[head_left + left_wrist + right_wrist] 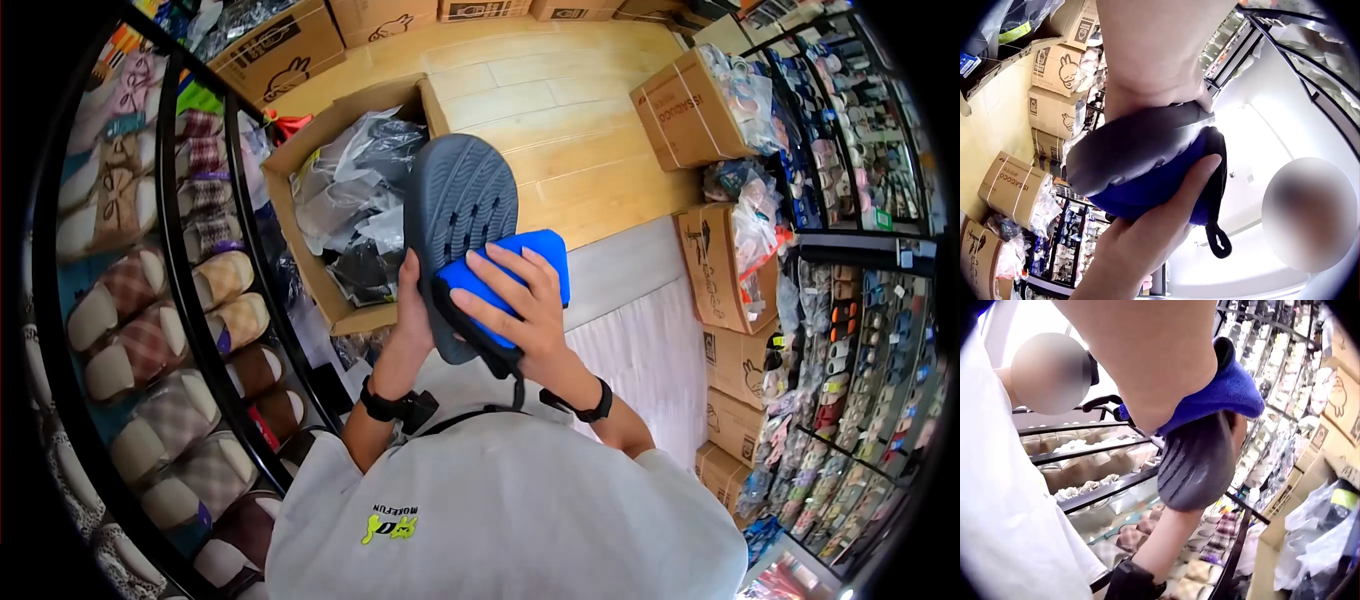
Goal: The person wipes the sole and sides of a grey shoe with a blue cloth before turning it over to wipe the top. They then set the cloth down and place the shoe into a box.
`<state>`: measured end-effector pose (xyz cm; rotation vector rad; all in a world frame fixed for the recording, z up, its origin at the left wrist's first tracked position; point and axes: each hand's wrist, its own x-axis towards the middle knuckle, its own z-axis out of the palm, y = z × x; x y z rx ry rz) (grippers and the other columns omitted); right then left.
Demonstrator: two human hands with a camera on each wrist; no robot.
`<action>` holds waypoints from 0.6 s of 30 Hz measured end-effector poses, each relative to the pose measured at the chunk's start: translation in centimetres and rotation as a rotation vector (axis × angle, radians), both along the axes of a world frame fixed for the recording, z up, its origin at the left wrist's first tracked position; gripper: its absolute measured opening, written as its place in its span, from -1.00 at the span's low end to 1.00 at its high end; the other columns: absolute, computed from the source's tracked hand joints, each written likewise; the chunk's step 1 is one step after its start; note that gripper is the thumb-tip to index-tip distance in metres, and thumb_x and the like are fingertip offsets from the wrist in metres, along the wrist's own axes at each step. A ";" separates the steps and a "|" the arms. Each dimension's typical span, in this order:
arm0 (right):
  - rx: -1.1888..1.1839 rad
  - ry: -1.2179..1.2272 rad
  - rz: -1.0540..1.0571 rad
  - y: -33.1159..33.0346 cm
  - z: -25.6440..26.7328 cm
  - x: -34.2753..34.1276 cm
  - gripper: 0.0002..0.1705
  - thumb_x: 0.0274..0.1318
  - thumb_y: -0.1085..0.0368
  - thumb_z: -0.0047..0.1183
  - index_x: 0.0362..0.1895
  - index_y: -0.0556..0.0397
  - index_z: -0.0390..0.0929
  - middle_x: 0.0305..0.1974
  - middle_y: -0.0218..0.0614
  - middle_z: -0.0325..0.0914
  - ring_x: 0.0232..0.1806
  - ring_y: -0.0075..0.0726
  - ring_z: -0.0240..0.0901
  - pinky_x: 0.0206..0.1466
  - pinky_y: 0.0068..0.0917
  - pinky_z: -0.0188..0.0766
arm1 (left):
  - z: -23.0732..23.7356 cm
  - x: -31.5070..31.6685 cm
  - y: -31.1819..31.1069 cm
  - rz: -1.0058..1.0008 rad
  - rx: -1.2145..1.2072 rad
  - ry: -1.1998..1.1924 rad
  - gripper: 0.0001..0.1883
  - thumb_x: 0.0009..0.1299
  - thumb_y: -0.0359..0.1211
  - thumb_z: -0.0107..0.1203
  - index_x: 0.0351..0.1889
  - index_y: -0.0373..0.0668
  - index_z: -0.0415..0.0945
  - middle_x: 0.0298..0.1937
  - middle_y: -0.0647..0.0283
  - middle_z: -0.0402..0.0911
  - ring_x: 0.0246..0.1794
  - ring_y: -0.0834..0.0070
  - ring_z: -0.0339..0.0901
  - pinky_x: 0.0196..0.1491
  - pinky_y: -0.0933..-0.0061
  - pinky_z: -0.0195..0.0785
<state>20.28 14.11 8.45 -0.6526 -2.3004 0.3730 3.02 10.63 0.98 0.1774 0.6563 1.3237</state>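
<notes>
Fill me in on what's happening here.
A person is holding a dark slipper in the left hand, its ridged face turned toward the head camera. The right hand grips a blue pad with a black edge and loop, held against the slipper. Beyond them stands an open carton with plastic-wrapped contents, and shelves of footwear line both sides.

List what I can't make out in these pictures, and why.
- Left hand, head view: its fingers behind the slipper are hidden by it.
- Slipper surface beneath the blue piece, head view: covered by that piece and the right hand.
- Contents of the open box, head view: partly covered by plastic bags.
- Markings on right-side rack footwear, head view: too small.
</notes>
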 end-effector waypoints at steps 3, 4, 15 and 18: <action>0.142 -0.034 0.112 -1.5 -0.4 -2.9 -0.54 0.17 0.19 0.14 0.19 -0.37 0.70 0.30 -0.35 0.62 0.32 -0.17 0.52 0.42 -0.12 0.23 | -0.7 -1.5 0.8 -0.074 0.273 -0.794 0.01 0.43 0.45 -0.03 0.52 -0.22 0.29 0.41 -0.01 0.50 0.29 0.08 0.57 0.40 0.00 0.42; 0.224 -0.080 0.179 -1.9 -0.2 -3.7 -0.54 0.19 0.20 0.11 0.19 -0.40 0.70 0.30 -0.40 0.62 0.32 -0.23 0.52 0.43 -0.17 0.22 | 0.1 -2.4 0.4 -0.046 0.205 -0.391 -0.17 0.53 0.35 -0.06 0.55 -0.03 0.33 0.46 0.23 0.49 0.40 0.25 0.46 0.52 0.04 0.24; 0.171 0.101 0.337 1.5 0.1 -4.7 -0.53 0.12 0.13 0.28 0.18 -0.37 0.70 0.27 -0.30 0.64 0.28 -0.06 0.55 0.36 -0.10 0.26 | -0.9 -1.9 -4.2 0.245 0.019 -0.498 0.17 0.28 0.56 0.03 0.47 -0.31 0.31 0.32 0.03 0.56 0.20 0.20 0.61 0.28 0.19 0.52; 0.312 0.063 0.524 0.8 0.0 -4.8 -0.53 0.20 0.25 0.12 0.18 -0.46 0.70 0.25 -0.45 0.65 0.24 -0.24 0.56 0.41 -0.22 0.19 | -0.5 -2.1 -4.4 -0.014 0.185 -0.888 0.18 0.25 0.55 0.12 0.47 -0.33 0.30 0.32 0.07 0.54 0.22 0.25 0.57 0.38 0.23 0.41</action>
